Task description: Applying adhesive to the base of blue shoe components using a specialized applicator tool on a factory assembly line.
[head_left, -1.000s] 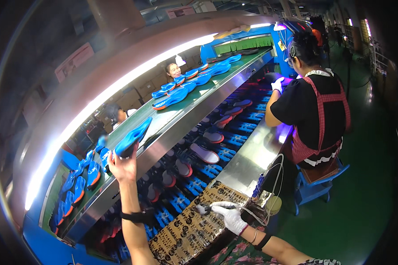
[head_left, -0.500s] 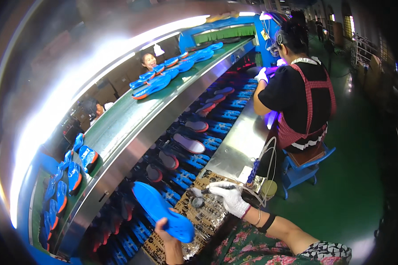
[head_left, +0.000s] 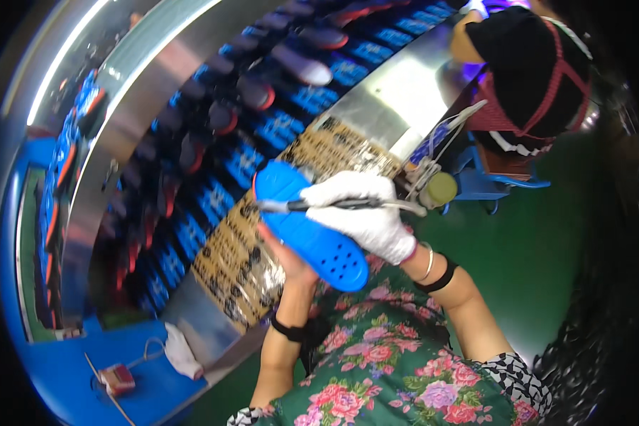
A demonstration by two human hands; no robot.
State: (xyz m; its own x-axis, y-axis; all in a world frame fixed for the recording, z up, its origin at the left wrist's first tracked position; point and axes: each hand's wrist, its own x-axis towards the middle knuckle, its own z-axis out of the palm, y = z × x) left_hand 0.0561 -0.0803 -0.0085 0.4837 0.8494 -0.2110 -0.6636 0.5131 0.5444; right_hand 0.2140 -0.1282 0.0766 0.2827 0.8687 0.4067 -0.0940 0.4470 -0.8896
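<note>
So closest up there's a dark green apron (head_left: 376,355) covered in pink flowers, with both forearms reaching out past it, each wearing a black band, plus a bracelet (head_left: 429,260) on the right wrist. The bare left hand (head_left: 291,259) has hold of a blue shoe sole (head_left: 302,233) from its left side and underneath. Most of those fingers are behind the sole, so I can't tell exactly how they're bent. The sole sits right in front of the body, slanted, with the end full of little holes nearest the apron.

The right hand (head_left: 362,213), in a white glove, comes over the sole with its fingers closed around a thin black brush (head_left: 295,206), pale tip pointing left. The tip lines up with the sole's left edge, can't tell if it's touching.

Just past that is a strip of printed cardboard (head_left: 224,266), shiny in patches, with a yellowish tub (head_left: 441,189) near its right end. Over on the lower left, a white glove (head_left: 181,351) and a small reddish box (head_left: 117,380) lie on a blue panel (head_left: 50,358).

Further out, rows of more soles (head_left: 255,92) sit above blue strips, kinda blurry. Upper right, a co-worker (head_left: 522,71) in black sits on a blue chair (head_left: 484,170).
</note>
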